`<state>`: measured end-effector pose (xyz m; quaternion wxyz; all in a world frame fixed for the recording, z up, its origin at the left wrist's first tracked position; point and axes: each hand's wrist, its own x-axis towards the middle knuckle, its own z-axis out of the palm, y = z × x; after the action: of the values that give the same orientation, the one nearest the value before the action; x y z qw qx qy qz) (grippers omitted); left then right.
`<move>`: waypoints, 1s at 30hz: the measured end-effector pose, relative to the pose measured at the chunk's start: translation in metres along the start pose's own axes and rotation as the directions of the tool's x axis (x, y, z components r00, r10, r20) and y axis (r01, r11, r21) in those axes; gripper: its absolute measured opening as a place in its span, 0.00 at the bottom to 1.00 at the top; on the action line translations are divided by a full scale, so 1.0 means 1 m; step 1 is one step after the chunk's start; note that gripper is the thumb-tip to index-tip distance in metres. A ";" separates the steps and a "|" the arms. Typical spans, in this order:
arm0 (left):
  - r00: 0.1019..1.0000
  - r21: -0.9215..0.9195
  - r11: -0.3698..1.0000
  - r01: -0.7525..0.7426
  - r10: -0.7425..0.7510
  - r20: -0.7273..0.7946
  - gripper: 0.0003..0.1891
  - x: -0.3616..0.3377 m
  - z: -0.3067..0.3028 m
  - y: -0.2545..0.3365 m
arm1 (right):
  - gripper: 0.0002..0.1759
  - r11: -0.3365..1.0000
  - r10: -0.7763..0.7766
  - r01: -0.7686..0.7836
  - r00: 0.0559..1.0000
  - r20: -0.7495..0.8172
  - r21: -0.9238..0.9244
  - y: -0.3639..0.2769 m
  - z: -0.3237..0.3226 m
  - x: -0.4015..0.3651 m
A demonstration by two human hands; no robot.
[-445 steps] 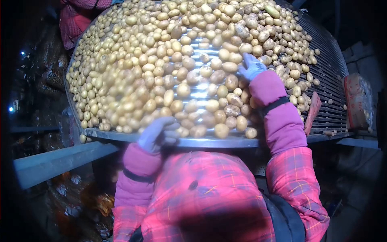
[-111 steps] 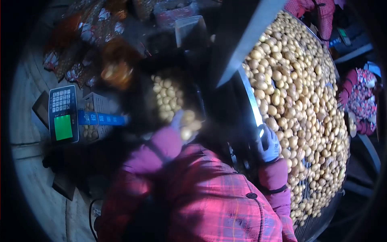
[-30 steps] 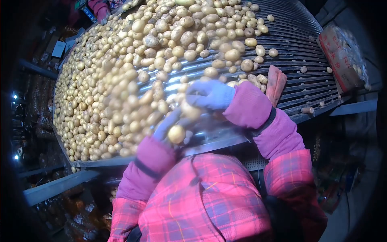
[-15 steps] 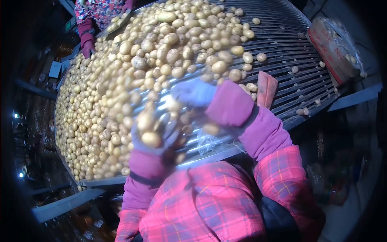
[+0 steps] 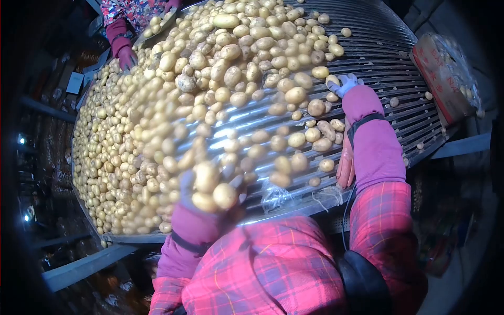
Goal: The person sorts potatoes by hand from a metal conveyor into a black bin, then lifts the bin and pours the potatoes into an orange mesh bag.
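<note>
Potatoes (image 5: 224,196) rest cupped in my left hand (image 5: 185,190), gloved and blurred, low over the slatted metal table near its front edge. Its fingers curl up around several of them. My right hand (image 5: 347,85), in a pale blue-purple glove, reaches out over the dark slats to the right. Its fingers are spread, and a single potato (image 5: 332,81) lies at the fingertips. Loose potatoes (image 5: 316,108) lie on the slats between my hands. A large heap of potatoes (image 5: 126,152) covers the left and far side.
A cardboard box (image 5: 436,79) with a clear plastic bag stands at the right edge. Beside my right forearm lies a pinkish-red object (image 5: 345,165). Crumpled clear plastic (image 5: 275,197) sits near the front rim. Across the heap, another person's gloved hand (image 5: 126,56) touches potatoes.
My right hand has swung away from the middle, outward to the right, and its fingers have spread. My left hand stays near the front edge, with more potatoes showing in it.
</note>
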<state>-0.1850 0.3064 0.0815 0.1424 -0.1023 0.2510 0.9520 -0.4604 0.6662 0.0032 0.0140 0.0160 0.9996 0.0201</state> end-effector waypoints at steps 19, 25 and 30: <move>0.998 0.089 0.996 -0.024 0.029 -0.050 0.29 -0.022 -0.022 0.010 | 0.20 -0.196 -0.219 -0.208 0.962 0.164 0.958 -0.082 -0.081 -0.064; 0.989 0.170 0.978 -0.121 0.134 -0.068 0.31 -0.044 -0.030 0.013 | 0.12 0.308 -0.652 0.408 0.748 -0.122 0.860 -0.166 -0.046 -0.041; 0.989 0.024 0.989 -0.149 0.149 -0.005 0.33 -0.059 -0.061 0.008 | 0.33 0.635 -0.759 0.694 0.642 0.107 0.341 -0.269 -0.040 -0.085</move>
<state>-0.1249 0.2558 0.0485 0.0712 -0.0847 0.2696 0.9566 -0.3855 0.3935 0.0347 0.1393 -0.3865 0.9031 -0.1249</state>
